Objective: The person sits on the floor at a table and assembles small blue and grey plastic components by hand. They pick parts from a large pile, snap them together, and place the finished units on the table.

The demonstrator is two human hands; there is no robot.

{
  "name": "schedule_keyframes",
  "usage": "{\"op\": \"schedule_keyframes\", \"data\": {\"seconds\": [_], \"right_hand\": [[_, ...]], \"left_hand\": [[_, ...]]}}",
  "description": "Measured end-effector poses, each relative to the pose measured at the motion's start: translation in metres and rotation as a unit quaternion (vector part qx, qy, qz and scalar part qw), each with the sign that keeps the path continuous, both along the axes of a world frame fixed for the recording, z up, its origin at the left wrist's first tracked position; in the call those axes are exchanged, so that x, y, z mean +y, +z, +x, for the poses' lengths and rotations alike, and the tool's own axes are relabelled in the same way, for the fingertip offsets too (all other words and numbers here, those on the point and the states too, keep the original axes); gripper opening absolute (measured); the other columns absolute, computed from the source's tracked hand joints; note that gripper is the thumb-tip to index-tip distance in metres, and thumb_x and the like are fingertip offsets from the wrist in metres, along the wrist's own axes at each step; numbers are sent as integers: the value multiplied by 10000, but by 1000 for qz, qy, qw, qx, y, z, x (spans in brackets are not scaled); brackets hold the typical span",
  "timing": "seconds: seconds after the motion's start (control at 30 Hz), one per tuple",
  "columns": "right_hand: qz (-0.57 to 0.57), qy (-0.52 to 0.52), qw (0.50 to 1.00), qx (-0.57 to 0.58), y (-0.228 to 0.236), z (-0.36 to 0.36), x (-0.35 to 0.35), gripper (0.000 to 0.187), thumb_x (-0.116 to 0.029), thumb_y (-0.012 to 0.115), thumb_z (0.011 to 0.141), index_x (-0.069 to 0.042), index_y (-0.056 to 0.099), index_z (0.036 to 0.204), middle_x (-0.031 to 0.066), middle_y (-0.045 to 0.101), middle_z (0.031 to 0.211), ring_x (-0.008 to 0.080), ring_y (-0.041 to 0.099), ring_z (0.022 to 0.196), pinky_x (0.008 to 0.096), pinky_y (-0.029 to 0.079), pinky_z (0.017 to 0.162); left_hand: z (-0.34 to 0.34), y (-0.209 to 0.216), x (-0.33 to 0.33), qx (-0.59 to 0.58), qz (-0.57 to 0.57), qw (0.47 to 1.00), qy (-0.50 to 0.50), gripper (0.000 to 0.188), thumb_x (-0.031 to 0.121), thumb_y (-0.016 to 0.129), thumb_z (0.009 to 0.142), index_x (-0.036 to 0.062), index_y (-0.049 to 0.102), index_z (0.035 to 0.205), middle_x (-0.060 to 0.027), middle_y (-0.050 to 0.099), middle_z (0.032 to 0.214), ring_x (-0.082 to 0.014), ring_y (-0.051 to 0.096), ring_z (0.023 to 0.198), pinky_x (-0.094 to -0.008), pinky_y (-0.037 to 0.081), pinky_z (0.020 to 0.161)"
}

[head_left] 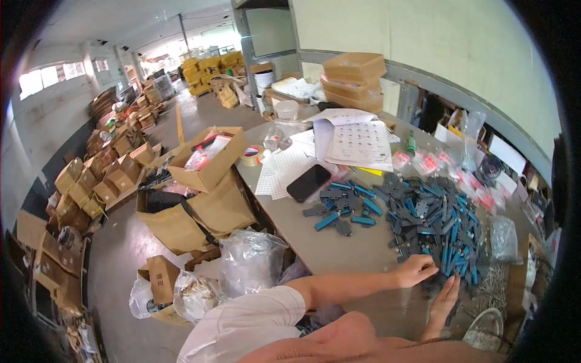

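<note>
A big heap of small dark grey and blue parts [433, 224], flat plates with blue bars, covers the right part of the table. My left hand [417, 270] is at the heap's near edge, its fingers curled closed; whatever they hold, if anything, is hidden. Just to its right, my right hand [446, 298] has its fingers stretched toward the near edge of the heap, close to dark pieces. A smaller group of the same blue and grey parts [348, 206] lies left of the heap. Several screws [493, 284] are scattered to the right of my right hand.
On the grey table [327, 248] are a black phone [308, 183], printed sheets [360, 143], a tape roll [252, 155], a green bottle [411, 142] and small plastic bags [484, 187]. Open cardboard boxes [209, 158] and clear bags [251, 257] stand beyond the table's left edge.
</note>
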State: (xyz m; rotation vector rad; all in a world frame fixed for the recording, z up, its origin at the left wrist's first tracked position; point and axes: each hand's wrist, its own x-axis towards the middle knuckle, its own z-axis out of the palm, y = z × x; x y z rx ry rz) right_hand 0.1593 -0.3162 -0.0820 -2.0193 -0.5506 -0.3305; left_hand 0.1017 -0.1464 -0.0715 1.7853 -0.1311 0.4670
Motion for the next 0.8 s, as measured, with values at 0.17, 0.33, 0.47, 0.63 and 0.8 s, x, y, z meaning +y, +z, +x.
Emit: {"op": "schedule_keyframes", "data": {"seconds": [0.17, 0.33, 0.47, 0.63, 0.8], "right_hand": [[-23, 88, 994, 53, 12, -19, 14, 447, -304, 358, 1013, -11, 406, 1347, 235, 451, 1309, 390, 455, 1176, 419, 367, 971], [-102, 36, 994, 29, 16, -25, 23, 397, -190, 428, 988, -39, 403, 1355, 225, 487, 1229, 394, 485, 1121, 459, 398, 911], [-18, 60, 996, 58, -8, -1, 13, 329, -173, 432, 997, -15, 424, 1285, 176, 545, 1112, 323, 550, 955, 429, 425, 832], [128, 57, 986, 86, -19, 3, 16, 220, -191, 441, 1003, 2, 451, 1108, 112, 514, 949, 210, 496, 869, 357, 423, 783], [166, 46, 976, 135, -3, -3, 12, 297, -229, 449, 1002, 36, 473, 1137, 109, 534, 984, 194, 511, 871, 347, 425, 778]], "left_hand": [[1, -22, -4, 90, -388, 914, -78, 376, -17, 549, 858, 12, 491, 1228, -65, 578, 1067, -133, 584, 843, -281, 490, 690], [4, -23, -2, 190, -301, 886, -298, 623, -129, 526, 700, 17, 419, 1297, -73, 562, 994, -156, 567, 772, -284, 438, 611], [-4, -21, -13, 215, -270, 901, -261, 410, -9, 519, 833, 38, 425, 1229, -75, 555, 826, -133, 521, 633, -277, 404, 533], [0, -29, -15, 167, -188, 942, -221, 194, 227, 426, 986, 70, 422, 1101, -80, 546, 773, -141, 513, 599, -287, 420, 496], [-22, 4, -17, 189, -267, 911, -250, 235, 299, 424, 996, 81, 382, 1072, -54, 540, 655, -112, 421, 430, -268, 340, 414]]}}
